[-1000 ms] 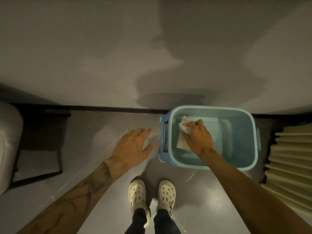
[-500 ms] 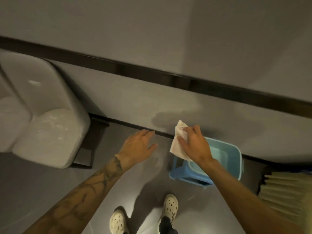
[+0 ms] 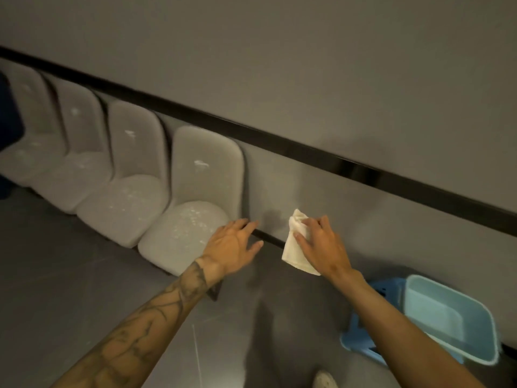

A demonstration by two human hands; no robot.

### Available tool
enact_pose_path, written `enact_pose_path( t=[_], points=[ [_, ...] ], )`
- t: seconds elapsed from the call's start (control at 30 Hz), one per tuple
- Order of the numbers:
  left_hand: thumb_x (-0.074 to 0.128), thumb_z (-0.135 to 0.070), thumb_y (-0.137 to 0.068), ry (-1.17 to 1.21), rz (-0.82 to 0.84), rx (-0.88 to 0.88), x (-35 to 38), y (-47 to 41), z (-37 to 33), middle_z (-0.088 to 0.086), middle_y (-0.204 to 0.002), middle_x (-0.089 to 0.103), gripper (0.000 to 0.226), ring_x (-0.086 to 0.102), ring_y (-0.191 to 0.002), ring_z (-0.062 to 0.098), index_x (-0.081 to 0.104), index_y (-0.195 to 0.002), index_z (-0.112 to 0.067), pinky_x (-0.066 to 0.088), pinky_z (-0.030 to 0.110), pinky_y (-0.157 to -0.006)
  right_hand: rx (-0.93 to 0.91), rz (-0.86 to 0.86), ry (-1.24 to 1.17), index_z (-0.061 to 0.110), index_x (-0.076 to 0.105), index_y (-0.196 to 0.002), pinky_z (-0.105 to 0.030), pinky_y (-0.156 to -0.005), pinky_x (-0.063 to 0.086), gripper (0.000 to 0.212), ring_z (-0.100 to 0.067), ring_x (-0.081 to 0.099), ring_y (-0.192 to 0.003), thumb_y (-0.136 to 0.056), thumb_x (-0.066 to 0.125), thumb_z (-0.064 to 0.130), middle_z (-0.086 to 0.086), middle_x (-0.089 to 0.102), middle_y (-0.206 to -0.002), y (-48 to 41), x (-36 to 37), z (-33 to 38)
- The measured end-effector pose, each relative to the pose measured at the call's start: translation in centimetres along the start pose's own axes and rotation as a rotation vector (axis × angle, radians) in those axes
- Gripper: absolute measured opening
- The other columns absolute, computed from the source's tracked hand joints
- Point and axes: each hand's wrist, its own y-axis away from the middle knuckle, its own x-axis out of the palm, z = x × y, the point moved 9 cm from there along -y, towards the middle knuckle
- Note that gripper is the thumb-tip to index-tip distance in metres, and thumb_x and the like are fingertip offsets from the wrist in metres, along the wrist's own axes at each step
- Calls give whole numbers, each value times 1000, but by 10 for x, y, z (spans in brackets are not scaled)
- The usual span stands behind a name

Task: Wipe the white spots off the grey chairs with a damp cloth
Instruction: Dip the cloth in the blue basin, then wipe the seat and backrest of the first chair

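A row of several grey chairs stands against the wall on the left. The nearest chair [image 3: 193,197] has white spots on its seat and a white smear on its backrest. The chair beside it [image 3: 126,177] is spotted too. My right hand [image 3: 321,247] is shut on a white cloth [image 3: 293,247], held in the air to the right of the nearest chair. My left hand [image 3: 232,245] is open with fingers spread, hovering at the right front corner of that chair's seat.
A light blue bucket [image 3: 486,351] sits on the floor at the lower right, by the wall. A black rail [image 3: 307,152] runs along the grey wall. My shoe [image 3: 324,380] shows at the bottom edge. Dark grey floor lies left of my arms.
My right hand lifted the cloth out of the bucket and carried it left. The view swung left from the bucket to the row of chairs. My left hand moved toward the nearest seat.
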Motion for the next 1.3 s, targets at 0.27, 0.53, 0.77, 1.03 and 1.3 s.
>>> enact_pose_path(
  t=[0.27, 0.53, 0.77, 1.03, 1.3],
  points=[
    [41, -57, -106, -8, 12, -79, -40, 27, 152, 4, -170, 30, 67, 31, -155, 27, 26, -165, -29, 26, 39, -125, -43, 17, -34, 22, 53, -128, -42, -82, 56, 38, -29, 63, -90, -101, 51, 48, 1, 45, -115, -40, 76, 132],
    [40, -58, -107, -34, 42, -77, -56, -30, 283, 3, -170, 30, 67, 31, -155, 25, 25, -166, -30, 26, 38, -126, 7, 21, -110, 18, 55, -129, -42, -86, 54, 39, -28, 60, -97, -101, 53, 47, -1, 46, -114, -134, 167, 193],
    [42, -57, -107, -66, 104, -19, -62, -99, 370, 3, -169, 33, 67, 33, -154, 24, 28, -165, -28, 26, 36, -125, 141, 17, -92, 18, 54, -126, -36, -82, 52, 37, -26, 58, -94, -101, 54, 46, 1, 43, -114, -191, 220, 217],
    [41, -57, -107, -82, 186, 155, -39, -162, 444, 4, -170, 31, 68, 33, -153, 26, 27, -165, -26, 27, 40, -126, 321, -46, -17, 15, 58, -124, -33, -85, 47, 36, -25, 54, -100, -101, 56, 42, -5, 51, -114, -214, 275, 232],
    [43, -55, -107, -79, 282, 299, 42, -213, 532, 8, -172, 27, 68, 30, -156, 28, 26, -166, -26, 22, 42, -128, 501, -91, 38, 16, 54, -132, -41, -95, 50, 40, -26, 52, -106, -102, 54, 41, -6, 48, -122, -222, 378, 231]
  ],
)
